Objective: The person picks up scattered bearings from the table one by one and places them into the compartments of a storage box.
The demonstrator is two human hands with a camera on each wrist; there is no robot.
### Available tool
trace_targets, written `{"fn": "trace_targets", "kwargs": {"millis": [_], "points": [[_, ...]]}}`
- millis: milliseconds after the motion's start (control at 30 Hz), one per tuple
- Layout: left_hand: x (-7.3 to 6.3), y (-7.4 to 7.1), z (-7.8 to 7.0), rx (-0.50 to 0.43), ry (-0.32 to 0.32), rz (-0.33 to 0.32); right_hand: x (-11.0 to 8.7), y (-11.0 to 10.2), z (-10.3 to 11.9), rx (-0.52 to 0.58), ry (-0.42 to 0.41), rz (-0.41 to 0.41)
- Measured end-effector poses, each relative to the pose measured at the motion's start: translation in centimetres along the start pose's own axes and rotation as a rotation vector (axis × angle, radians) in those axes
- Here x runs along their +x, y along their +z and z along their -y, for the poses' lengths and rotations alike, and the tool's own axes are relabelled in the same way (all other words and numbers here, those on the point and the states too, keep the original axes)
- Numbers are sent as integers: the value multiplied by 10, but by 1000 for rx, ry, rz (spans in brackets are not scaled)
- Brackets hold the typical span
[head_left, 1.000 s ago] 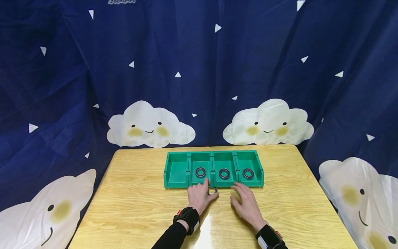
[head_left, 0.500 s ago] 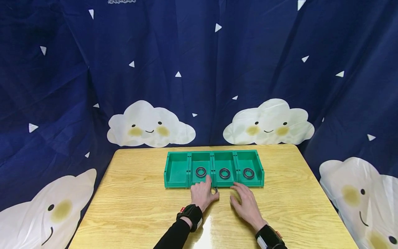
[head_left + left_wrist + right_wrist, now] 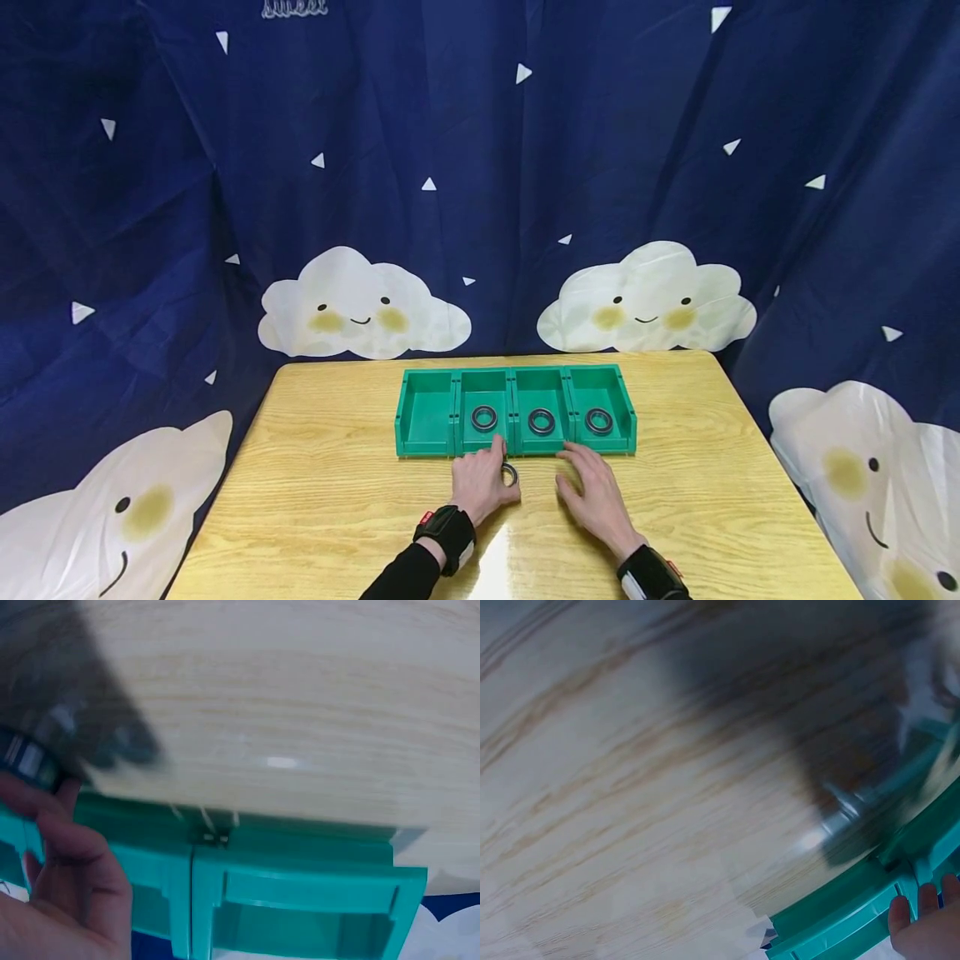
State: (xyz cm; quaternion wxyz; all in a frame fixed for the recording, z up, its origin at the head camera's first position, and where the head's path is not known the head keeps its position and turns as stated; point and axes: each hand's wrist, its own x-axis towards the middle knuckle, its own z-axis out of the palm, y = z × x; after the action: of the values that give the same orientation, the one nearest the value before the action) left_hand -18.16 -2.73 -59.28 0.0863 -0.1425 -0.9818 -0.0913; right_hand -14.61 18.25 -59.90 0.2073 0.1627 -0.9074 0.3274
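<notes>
My left hand [image 3: 476, 483] pinches a ball bearing [image 3: 515, 476] between thumb and index finger, just in front of the green bins. The bearing is a dark ring with a metal rim, partly hidden by the fingers. In the left wrist view it appears as a dark edge [image 3: 30, 757] beyond the fingertips. My right hand [image 3: 596, 500] has relaxed fingers and holds nothing. Its fingertips are at the front edge of the bins, near the divide between the two on the right. Similar bearings lie flat in the second bin [image 3: 474, 419], third bin [image 3: 530, 422] and rightmost bin [image 3: 588, 422].
Several green bins stand side by side on the wooden table [image 3: 330, 450]; the leftmost bin [image 3: 427, 412] contains no bearing. Behind the table hangs a dark blue curtain [image 3: 495, 125] printed with clouds. Both wrists wear black straps.
My left hand shifted slightly right, then drew back left and toward me with the bearing, which shows more of its ring now. My right hand has stayed put.
</notes>
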Motion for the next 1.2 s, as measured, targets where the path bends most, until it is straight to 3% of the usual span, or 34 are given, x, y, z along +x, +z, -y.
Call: {"fn": "trace_targets", "kwargs": {"millis": [200,333,1200], "points": [[-3,-9,7,-4,69,46,1,0,-1,0,-3,2],[-8,-11,10,-26,90,42,0,0,-3,-4,-20,-3],[-12,-6,21,-62,123,20,0,2,-1,7,17,19]]}}
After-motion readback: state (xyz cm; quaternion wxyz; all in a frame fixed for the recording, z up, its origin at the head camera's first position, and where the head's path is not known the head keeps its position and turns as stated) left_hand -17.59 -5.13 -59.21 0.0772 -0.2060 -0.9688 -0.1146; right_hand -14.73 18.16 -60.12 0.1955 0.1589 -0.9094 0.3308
